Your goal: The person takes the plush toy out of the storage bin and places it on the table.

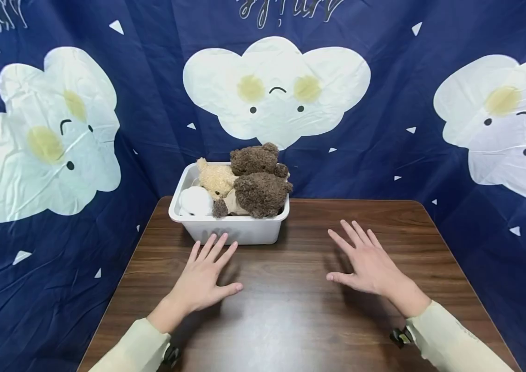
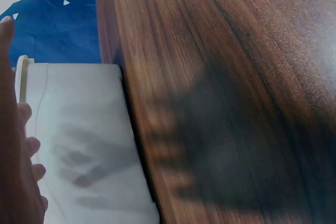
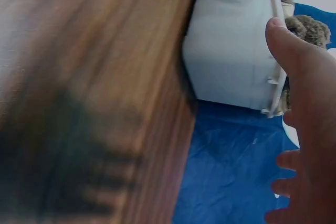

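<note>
A white plastic bin [image 1: 225,227] stands at the back left of the table, filled with plush toys. Inside it are two dark brown plush toys [image 1: 263,194], a cream plush toy [image 1: 216,178] and a round white plush [image 1: 196,201]. My left hand [image 1: 207,281] hovers in front of the bin with its fingers spread, fingertips near the bin's front wall in the head view. To the right, my right hand [image 1: 369,266] is held over the table, fingers spread and holding nothing. The left wrist view shows the bin's pale side wall [image 2: 89,140] beside the left fingers.
The brown wood-grain table [image 1: 286,289] has rounded back corners. A dark blue cloth [image 1: 151,129] with printed white clouds [image 1: 276,93] hangs behind it and along both sides. Both hands cast shadows on the tabletop.
</note>
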A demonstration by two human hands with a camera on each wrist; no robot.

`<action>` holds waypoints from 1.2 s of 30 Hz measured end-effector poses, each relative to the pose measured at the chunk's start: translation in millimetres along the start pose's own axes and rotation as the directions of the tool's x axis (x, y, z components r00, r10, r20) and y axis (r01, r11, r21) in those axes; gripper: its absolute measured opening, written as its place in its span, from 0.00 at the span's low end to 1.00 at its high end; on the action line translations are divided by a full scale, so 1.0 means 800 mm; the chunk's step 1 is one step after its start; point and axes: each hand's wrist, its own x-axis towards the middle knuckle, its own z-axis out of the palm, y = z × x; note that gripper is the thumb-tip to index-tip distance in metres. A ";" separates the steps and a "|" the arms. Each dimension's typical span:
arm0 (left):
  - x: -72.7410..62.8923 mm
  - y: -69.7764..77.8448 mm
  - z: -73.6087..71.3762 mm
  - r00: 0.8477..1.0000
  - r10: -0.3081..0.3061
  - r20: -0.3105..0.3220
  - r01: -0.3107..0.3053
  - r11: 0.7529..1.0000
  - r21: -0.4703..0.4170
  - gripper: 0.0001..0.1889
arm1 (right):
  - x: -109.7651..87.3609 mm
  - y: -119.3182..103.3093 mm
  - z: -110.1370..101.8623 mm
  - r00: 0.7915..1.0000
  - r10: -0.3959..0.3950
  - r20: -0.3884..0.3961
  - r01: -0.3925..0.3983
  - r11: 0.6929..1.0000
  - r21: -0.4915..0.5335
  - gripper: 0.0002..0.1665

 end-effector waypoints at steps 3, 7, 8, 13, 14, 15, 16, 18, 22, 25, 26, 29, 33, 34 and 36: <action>0.000 -0.001 -0.001 0.999 -0.017 -0.027 0.017 1.000 -0.020 0.53 | 0.014 -0.001 -0.011 1.000 -0.014 -0.001 0.014 1.000 0.021 0.65; 0.002 -0.002 0.003 0.997 -0.055 -0.063 0.051 0.997 -0.064 0.53 | 0.036 -0.002 -0.026 0.999 -0.040 -0.020 0.042 0.994 0.100 0.67; 0.002 -0.003 0.004 0.995 -0.070 -0.068 0.064 0.994 -0.086 0.52 | 0.042 -0.003 -0.030 0.999 -0.045 -0.029 0.049 0.991 0.121 0.67; 0.007 -0.007 0.007 0.976 -0.212 -0.048 0.192 0.944 -0.269 0.45 | 0.078 -0.010 -0.050 0.997 -0.053 -0.049 0.063 0.967 0.246 0.64; 0.009 -0.007 0.007 0.969 -0.244 -0.038 0.220 0.922 -0.319 0.44 | 0.086 -0.011 -0.053 0.997 -0.055 -0.050 0.067 0.960 0.272 0.63; 0.011 -0.008 0.006 0.961 -0.275 -0.027 0.246 0.895 -0.372 0.42 | 0.094 -0.012 -0.056 0.997 -0.057 -0.050 0.070 0.952 0.298 0.61; 0.014 -0.009 0.006 0.952 -0.305 -0.013 0.271 0.862 -0.429 0.39 | 0.103 -0.013 -0.058 0.997 -0.063 -0.053 0.077 0.944 0.322 0.60; 0.020 -0.010 0.005 0.931 -0.365 0.009 0.311 0.778 -0.546 0.35 | 0.120 -0.015 -0.060 0.995 -0.076 -0.061 0.093 0.925 0.367 0.59; 0.036 -0.013 0.002 0.871 -0.486 0.069 0.368 0.553 -0.748 0.26 | 0.156 -0.021 -0.063 0.992 -0.092 -0.082 0.119 0.893 0.434 0.59; 0.050 -0.015 -0.001 0.811 -0.570 0.135 0.376 0.330 -0.866 0.22 | 0.182 -0.026 -0.066 0.992 -0.091 -0.091 0.123 0.874 0.469 0.59; 0.054 -0.015 -0.002 0.791 -0.591 0.159 0.367 0.250 -0.896 0.22 | 0.190 -0.027 -0.066 0.992 -0.092 -0.090 0.124 0.870 0.477 0.58; 0.062 -0.018 -0.004 0.747 -0.629 0.216 0.324 0.060 -0.944 0.21 | 0.212 -0.032 -0.067 0.993 -0.092 -0.073 0.116 0.863 0.492 0.57; 0.068 -0.021 -0.005 0.709 -0.647 0.280 0.281 -0.105 -0.954 0.21 | 0.237 -0.038 -0.070 0.995 -0.096 -0.028 0.097 0.866 0.491 0.56; 0.068 -0.022 -0.006 0.700 -0.651 0.293 0.270 -0.139 -0.953 0.19 | 0.242 -0.040 -0.070 0.995 -0.098 -0.015 0.093 0.866 0.491 0.56; 0.070 -0.023 -0.006 0.684 -0.659 0.314 0.241 -0.202 -0.949 0.17 | 0.250 -0.042 -0.070 0.995 -0.098 0.016 0.077 0.870 0.487 0.56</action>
